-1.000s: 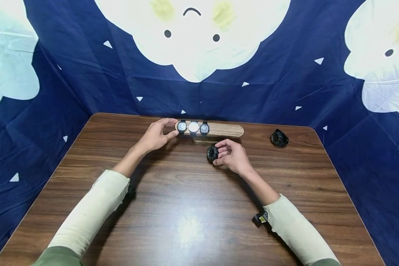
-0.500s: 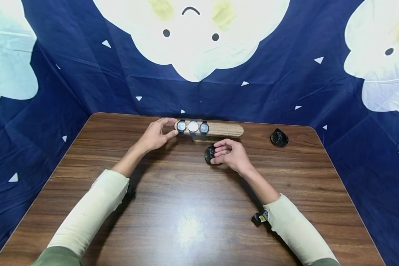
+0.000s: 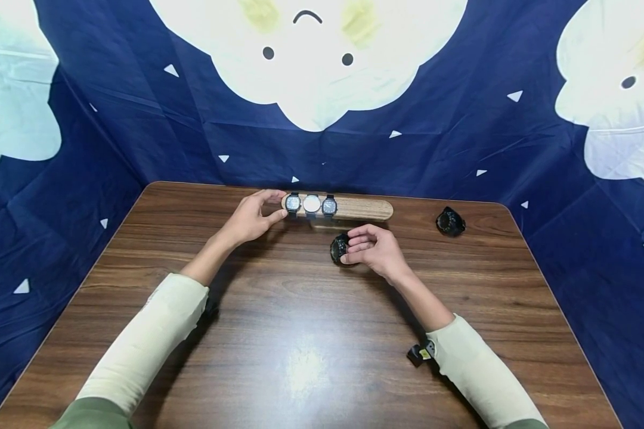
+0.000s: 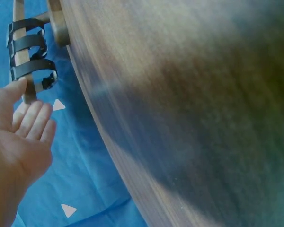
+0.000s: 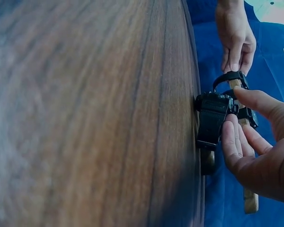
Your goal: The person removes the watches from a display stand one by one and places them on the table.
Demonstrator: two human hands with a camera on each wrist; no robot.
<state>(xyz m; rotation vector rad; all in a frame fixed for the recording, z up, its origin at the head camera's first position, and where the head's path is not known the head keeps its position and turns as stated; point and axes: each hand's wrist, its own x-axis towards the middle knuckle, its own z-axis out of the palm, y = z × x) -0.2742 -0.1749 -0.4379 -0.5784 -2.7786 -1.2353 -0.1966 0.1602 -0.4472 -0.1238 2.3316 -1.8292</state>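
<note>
My left hand [image 3: 251,218] pinches the left end of a wooden watch stand [image 3: 366,209], thumb in front and fingers behind, as the left wrist view shows. Three strapped watches hang side by side on its left part: a square-faced watch [image 3: 293,204], a white-faced watch [image 3: 312,204] and a dark-faced watch [image 3: 330,207]. In front of the stand my right hand [image 3: 375,251] holds a chunky black wristwatch [image 3: 338,249] by its right side, between thumb and fingers. Its thick black strap [image 5: 212,124] shows in the right wrist view. The fingers partly cover it.
A second chunky black watch [image 3: 451,222] lies at the back right of the brown wooden table [image 3: 279,333]. Behind the table's rear edge hangs a blue cloth [image 3: 193,137] with cloud faces. The stand's bare right part sits beyond my right hand.
The black watch has shifted slightly left and turned in my right hand, and the thumb now covers more of its lower edge. My left hand stays on the stand's end.
</note>
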